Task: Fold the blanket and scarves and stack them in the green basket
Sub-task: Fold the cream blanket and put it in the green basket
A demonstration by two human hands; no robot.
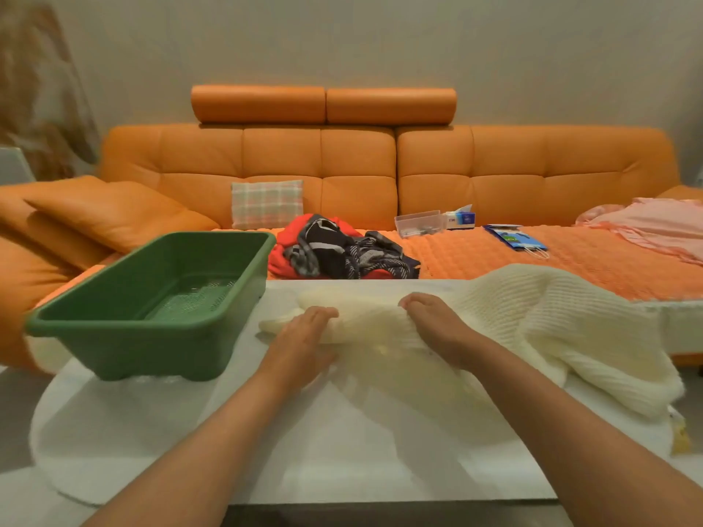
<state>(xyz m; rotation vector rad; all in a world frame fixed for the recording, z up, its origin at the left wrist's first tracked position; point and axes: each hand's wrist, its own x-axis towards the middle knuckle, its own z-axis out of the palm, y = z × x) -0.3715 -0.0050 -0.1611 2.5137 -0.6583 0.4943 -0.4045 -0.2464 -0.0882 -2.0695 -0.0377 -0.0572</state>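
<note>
Near half of the desk (323, 458) is bare, open approach from the near edge. Green basket (133, 351) blocks the far-left corner, top open for entry from above. Cream blanket (551, 336) is heaped across centre and right, reaching the right edge.

No lettering is legible; the print on the tissue box (461, 218) blurs.

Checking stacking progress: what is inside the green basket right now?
Nothing folded shows inside the green basket, only its perforated floor. Its near wall hides the floor's front strip. The cream blanket lies outside it.
</note>
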